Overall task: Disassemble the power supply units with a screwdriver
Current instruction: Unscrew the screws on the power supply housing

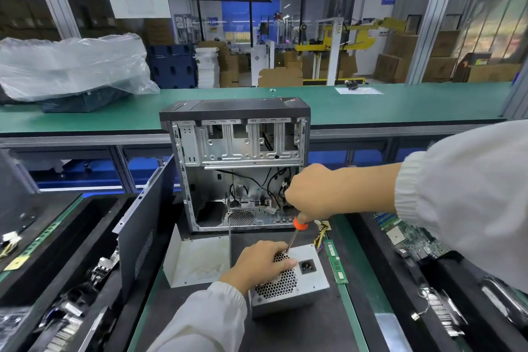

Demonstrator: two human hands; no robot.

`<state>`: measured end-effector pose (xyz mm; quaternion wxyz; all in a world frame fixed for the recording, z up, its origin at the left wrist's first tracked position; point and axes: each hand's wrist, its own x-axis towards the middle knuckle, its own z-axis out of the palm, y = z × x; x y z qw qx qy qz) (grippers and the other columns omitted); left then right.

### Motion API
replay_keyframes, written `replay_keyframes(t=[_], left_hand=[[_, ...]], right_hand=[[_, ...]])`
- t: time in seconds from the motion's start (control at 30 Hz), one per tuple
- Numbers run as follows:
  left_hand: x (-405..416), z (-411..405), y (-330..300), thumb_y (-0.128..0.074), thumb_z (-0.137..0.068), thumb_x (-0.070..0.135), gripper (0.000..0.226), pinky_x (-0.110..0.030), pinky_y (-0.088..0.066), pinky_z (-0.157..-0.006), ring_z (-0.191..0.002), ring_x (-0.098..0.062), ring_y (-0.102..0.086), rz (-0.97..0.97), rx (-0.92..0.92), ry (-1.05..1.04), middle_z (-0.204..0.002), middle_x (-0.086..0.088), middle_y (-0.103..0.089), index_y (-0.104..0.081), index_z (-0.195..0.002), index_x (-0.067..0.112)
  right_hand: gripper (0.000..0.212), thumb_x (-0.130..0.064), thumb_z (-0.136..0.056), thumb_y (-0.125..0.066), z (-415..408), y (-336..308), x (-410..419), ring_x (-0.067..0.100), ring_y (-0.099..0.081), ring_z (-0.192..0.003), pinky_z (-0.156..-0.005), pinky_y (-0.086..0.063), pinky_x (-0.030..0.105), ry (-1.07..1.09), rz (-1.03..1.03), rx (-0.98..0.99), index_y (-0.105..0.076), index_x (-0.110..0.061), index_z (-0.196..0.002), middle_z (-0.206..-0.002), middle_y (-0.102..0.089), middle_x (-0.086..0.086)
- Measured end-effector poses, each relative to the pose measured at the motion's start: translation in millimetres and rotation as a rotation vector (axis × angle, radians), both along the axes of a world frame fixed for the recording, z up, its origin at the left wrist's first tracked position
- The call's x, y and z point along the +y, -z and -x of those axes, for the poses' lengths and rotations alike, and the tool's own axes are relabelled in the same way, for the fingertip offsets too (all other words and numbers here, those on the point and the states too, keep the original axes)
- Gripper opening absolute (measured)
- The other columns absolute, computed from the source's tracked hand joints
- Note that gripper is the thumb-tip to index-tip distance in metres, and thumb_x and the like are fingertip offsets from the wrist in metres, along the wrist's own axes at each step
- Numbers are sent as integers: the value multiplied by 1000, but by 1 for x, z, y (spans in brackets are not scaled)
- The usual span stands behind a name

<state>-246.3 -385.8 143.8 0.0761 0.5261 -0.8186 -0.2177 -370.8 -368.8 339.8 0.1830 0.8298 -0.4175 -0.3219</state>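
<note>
Bare sheet steel, stiff and probably weighty, the power supply unit (288,280) on the desk (351,303) is pinned at its grille by the left hand (261,263), fingers pressed over the mesh, while the screwdriver (295,233) is gripped in the right hand (317,193).

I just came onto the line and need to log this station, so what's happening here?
A person in white sleeves is taking apart a grey metal power supply unit on the black mat. The left hand holds the unit's perforated face steady. The right hand grips an orange-handled screwdriver, its tip at the unit's far top edge. Behind stands an open, mostly gutted black computer case, and a bent grey metal cover lies to the left.
</note>
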Motion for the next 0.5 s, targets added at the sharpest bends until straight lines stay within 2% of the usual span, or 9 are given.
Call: replay_keyframes(t=[0.07, 0.1, 0.13, 0.2, 0.27, 0.33, 0.4, 0.43, 0.5], left_hand=[[-1, -1, 1, -51, -92, 59, 32, -33, -44, -80, -99, -16, -62, -5, 21, -2, -103, 7, -68, -58, -99, 29], [-1, -1, 2, -52, -91, 59, 34, -33, -45, -79, -97, -15, -62, -2, 19, -4, -101, 8, -68, -59, -99, 27], [-1, -1, 2, -52, -91, 59, 35, -34, -45, -79, -96, -15, -62, 3, 16, -6, -100, 8, -68, -60, -98, 26], [-2, -1, 3, -53, -91, 59, 38, -35, -46, -78, -93, -15, -61, 14, 18, -11, -95, 6, -68, -59, -93, 21], [-2, -2, 3, -53, -91, 58, 38, -35, -45, -76, -90, -15, -60, 22, 19, -4, -92, 5, -67, -57, -89, 20], [-2, -2, 4, -53, -91, 59, 36, -35, -45, -77, -91, -15, -60, 16, 22, 6, -93, 6, -67, -58, -91, 23], [-2, -3, 4, -53, -90, 60, 36, -34, -46, -78, -92, -14, -61, 8, 31, 6, -95, 7, -68, -61, -99, 27], [-2, -3, 5, -52, -90, 61, 37, -34, -46, -79, -92, -14, -61, 11, 32, 6, -96, 7, -69, -61, -100, 27], [-2, -4, 6, -52, -90, 62, 36, -35, -47, -80, -91, -15, -61, 20, 27, 7, -93, 5, -68, -58, -94, 26]], right_hand=[[9, -20, -92, -54, 5, 2, 7, 21, -55, -75, -53, -34, 30, -315, 158, 9, -57, -11, -91, -99, -59, 7], [13, -16, -90, -55, 6, 5, 11, 23, -56, -84, -56, -35, 31, -424, 185, 2, -58, -12, -102, -106, -55, 8], [18, -12, -90, -54, 5, 11, 13, 23, -55, -83, -57, -34, 32, -518, 202, 16, -57, -12, -107, -104, -52, 7], [17, -6, -88, -50, 3, 20, 21, 18, -43, -62, -52, -33, 30, -601, 211, 60, -57, -13, -102, -90, -44, 5], [15, -7, -87, -50, 1, 26, 23, 16, -31, -53, -47, -31, 28, -593, 259, 79, -58, -14, -98, -86, -47, 2], [11, -10, -89, -52, -2, 23, 20, 19, -41, -58, -46, -29, 27, -525, 277, 79, -60, -15, -94, -89, -60, 1], [8, -24, -91, -59, -7, 12, 13, 21, -56, -74, -48, -30, 28, -360, 248, 109, -59, -16, -89, -93, -65, 0], [22, -37, -88, -64, -7, 7, 7, 20, -58, -78, -49, -30, 28, -273, 239, 121, -59, -15, -90, -90, -63, 0], [52, -62, -80, -61, -7, 0, -2, 19, -53, -67, -45, -28, 26, -87, 174, 92, -53, -11, -87, -74, -52, 1]])
